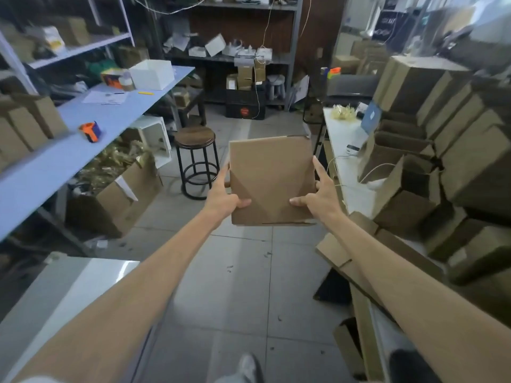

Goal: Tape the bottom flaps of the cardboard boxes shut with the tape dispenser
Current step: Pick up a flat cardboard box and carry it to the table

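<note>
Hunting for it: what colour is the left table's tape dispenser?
Tape dispenser: orange and blue; head view.

Head-worn wide-angle view, facing forward and down, cardboard box [272, 181] near, centred

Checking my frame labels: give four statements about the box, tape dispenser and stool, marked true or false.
1. The left hand and right hand both hold the brown cardboard box in the air. True.
2. The right hand holds the orange-and-blue tape dispenser. False: it lies on the long light-blue table.
3. The round wood-topped black stool stands on the floor. True.
4. The white square box sits on the stool. False: it sits on that table.
</note>
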A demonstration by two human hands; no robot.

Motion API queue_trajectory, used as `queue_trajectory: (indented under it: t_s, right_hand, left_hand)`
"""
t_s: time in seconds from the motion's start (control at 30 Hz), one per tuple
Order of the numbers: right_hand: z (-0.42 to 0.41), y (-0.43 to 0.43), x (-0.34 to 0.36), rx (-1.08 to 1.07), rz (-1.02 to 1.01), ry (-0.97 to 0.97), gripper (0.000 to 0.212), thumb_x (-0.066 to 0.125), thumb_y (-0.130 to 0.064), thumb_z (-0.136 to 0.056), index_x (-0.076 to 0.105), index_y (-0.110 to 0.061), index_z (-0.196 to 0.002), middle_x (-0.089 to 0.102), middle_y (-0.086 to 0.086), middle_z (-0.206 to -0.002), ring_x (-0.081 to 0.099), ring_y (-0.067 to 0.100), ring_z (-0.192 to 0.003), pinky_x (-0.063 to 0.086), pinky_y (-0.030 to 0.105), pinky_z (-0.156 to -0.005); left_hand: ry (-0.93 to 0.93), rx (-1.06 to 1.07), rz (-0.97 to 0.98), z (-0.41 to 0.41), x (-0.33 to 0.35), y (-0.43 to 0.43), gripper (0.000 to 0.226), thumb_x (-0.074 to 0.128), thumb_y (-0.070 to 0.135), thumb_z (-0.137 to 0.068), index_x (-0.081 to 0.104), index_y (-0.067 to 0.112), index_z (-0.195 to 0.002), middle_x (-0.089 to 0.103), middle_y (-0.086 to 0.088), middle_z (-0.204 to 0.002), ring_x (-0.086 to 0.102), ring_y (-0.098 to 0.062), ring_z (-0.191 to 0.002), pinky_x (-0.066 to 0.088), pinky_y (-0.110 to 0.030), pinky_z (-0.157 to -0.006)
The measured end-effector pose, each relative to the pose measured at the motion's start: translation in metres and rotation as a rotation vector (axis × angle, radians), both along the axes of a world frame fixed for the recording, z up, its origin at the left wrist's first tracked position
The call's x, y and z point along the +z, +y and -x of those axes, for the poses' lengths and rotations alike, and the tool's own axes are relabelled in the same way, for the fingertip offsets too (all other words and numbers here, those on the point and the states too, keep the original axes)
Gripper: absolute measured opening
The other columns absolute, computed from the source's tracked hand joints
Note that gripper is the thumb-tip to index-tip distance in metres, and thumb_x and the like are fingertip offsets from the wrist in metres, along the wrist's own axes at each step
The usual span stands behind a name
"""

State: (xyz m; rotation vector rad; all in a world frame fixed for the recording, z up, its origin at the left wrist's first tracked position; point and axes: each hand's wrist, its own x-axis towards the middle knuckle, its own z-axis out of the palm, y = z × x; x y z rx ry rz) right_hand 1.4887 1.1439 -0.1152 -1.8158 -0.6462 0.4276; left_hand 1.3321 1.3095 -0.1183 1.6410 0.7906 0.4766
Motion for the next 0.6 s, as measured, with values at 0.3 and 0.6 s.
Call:
queue_trajectory:
  t_s: [0.3, 0.6]
  right_hand:
    - [-0.118, 0.079, 0.002, 0.010, 0.008, 0.009, 0.119, 0.083, 0.005, -0.061, 0.015, -0.032, -0.152, 0.035, -0.001, -0.152, 0.034, 0.024, -0.138, 0.034, 0.051, -0.111]
    - [-0.221, 0.170, 0.004, 0.150, 0.024, 0.008, 0.116, 0.083, 0.001, -0.064, 0.017, -0.033, -0.152, 0.032, 0.001, -0.153, 0.033, 0.026, -0.138, 0.033, 0.052, -0.111]
  left_hand:
    - [0.010, 0.008, 0.060, -0.116, 0.004, 0.074, 0.108, 0.076, -0.011, -0.068, 0.024, 0.036, -0.150, 0.048, -0.010, -0.135, 0.047, -0.028, -0.125, 0.046, -0.051, -0.102]
    - [0.050, 0.138, 0.029, -0.194, 0.011, 0.142, 0.107, 0.078, -0.007, -0.069, 0.023, 0.035, -0.151, 0.047, 0.000, -0.121, 0.047, -0.016, -0.114, 0.044, -0.044, -0.103]
